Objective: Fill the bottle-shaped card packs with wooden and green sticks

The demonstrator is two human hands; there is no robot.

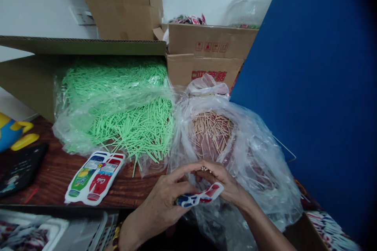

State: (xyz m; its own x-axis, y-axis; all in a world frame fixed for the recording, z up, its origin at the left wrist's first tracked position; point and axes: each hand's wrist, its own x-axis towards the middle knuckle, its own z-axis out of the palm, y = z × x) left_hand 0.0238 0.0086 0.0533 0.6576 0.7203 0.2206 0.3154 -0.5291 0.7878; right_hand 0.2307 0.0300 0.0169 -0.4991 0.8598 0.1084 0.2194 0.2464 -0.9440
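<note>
My left hand (160,200) is closed around a printed bottle-shaped plastic packet (200,197), red, white and blue. My right hand (222,182) meets it from the right, fingers pinched on a small bundle of thin wooden sticks (205,169) at the packet's top. Both hands hover in front of a clear plastic bag (253,153) holding a pile of loose wooden sticks (212,129). Another flat sheet of bottle-shaped packets (96,177) lies on the dark wooden table (53,168) to the left.
A large cardboard box (32,74) on its side holds a clear bag of green plastic sticks (123,106). More cardboard boxes (206,55) stand behind. A blue panel (318,86) fills the right. A yellow and blue toy (13,133) and a dark pouch (20,168) lie at far left.
</note>
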